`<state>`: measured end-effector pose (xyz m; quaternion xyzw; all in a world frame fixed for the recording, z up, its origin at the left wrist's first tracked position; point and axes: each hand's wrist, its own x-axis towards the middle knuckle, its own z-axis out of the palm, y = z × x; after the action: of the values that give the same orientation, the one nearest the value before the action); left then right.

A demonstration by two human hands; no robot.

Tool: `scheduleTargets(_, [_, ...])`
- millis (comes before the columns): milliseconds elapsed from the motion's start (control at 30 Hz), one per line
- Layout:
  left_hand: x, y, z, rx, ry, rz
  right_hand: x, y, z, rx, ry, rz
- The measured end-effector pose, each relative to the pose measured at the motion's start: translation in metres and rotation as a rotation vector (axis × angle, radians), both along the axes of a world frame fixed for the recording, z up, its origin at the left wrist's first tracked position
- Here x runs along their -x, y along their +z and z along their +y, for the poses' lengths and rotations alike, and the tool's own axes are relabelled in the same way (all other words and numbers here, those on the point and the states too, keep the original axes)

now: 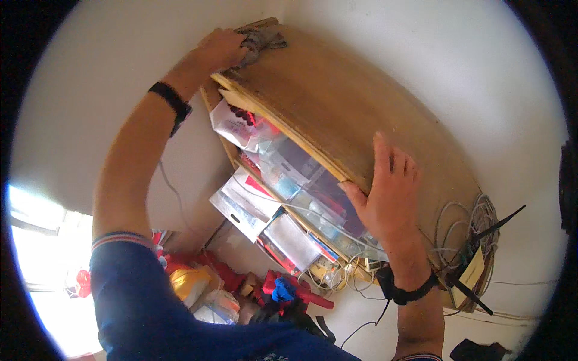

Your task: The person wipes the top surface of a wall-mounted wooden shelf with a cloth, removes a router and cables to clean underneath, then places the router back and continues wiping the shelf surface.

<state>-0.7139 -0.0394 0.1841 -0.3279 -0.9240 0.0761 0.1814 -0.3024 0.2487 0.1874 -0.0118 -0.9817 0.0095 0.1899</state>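
My left hand presses a crumpled grey cloth onto the far left end of a wooden shelf unit's top board. At the board's front edge rests my right hand, thumb over the edge and fingers spread on the wood, holding nothing loose. Below the top board, the open shelves hold a white plastic bag, clear plastic packets and several papers and folders. My left fingertips are partly hidden by the cloth.
A coil of grey cable and a black router-like device with antennas sit at the board's right end. Loose cables hang beneath the shelves. Red and yellow fabric items are piled below. A bright window is at left.
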Motion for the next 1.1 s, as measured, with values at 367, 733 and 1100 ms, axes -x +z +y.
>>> scheduleTargets(367, [0.037,0.019,0.031,-0.358,-0.223,-0.442,0.003,0.003,0.004,0.019,0.016,0.004])
scheduleTargets(733, [0.09,0.071,0.092,-0.171,-0.017,-0.173,0.003,0.008,0.006,0.087,0.009,-0.033])
scheduleTargets(1100, [0.107,0.03,0.162,-0.107,0.159,-0.424,0.002,0.005,0.011,0.111,0.025,-0.025])
